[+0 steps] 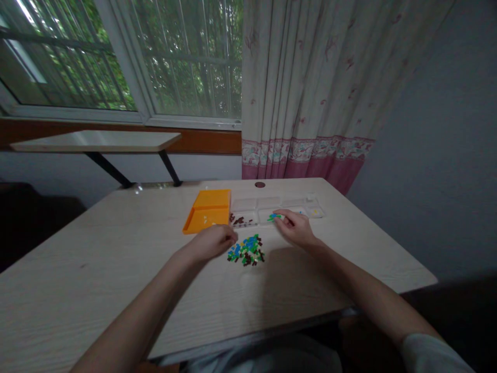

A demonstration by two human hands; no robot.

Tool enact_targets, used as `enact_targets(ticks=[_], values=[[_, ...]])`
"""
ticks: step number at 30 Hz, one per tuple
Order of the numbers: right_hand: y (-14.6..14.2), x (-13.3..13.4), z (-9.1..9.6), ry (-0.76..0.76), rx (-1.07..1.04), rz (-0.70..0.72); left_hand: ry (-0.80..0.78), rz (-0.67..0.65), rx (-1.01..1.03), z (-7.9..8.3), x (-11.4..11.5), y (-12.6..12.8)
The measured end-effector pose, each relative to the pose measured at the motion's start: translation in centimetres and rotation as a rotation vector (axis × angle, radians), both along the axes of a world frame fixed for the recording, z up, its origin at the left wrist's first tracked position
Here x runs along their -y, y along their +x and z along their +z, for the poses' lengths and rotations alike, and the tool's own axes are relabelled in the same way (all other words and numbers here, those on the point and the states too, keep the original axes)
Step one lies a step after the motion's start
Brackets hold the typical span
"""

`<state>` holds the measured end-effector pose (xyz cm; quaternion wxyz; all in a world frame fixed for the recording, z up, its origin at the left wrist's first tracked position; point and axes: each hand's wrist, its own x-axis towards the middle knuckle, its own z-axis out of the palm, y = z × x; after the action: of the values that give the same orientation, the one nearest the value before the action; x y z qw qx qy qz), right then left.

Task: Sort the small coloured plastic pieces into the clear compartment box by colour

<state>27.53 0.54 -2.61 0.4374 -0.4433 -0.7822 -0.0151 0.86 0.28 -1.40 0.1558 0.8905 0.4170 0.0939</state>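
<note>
A small heap of green, blue and dark brown pieces point(247, 250) lies on the wooden table point(116, 269). My left hand point(213, 241) rests curled just left of the heap, fingertips pinched near its edge; what they hold is hidden. My right hand point(294, 226) reaches over a clear compartment tray point(272, 210), fingers pinched beside several green and blue pieces point(275, 216) in a middle compartment. Dark brown pieces point(237, 220) fill the tray's left compartment. A few yellow bits point(315, 211) sit at its right end.
An orange tray lid point(207, 210) lies left of the clear tray. A cable hole point(260, 184) marks the table's far edge. Behind stand a folding side table point(97, 141), a window and a curtain point(310, 88). A grey wall is at right.
</note>
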Motion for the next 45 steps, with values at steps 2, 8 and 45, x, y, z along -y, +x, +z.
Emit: enact_targets(ticks=[2,8,45], values=[[-0.1,0.0,-0.1,-0.005,0.009,0.004,0.014,-0.019,-0.007,-0.4,-0.1,0.2],[-0.1,0.0,-0.2,0.008,0.021,0.026,0.025,-0.022,-0.043,-0.3,0.1,0.5],[6.6,-4.0,0.8,-0.340,0.401,-0.263,0.194,0.098,0.053,0.6,1.5,1.9]])
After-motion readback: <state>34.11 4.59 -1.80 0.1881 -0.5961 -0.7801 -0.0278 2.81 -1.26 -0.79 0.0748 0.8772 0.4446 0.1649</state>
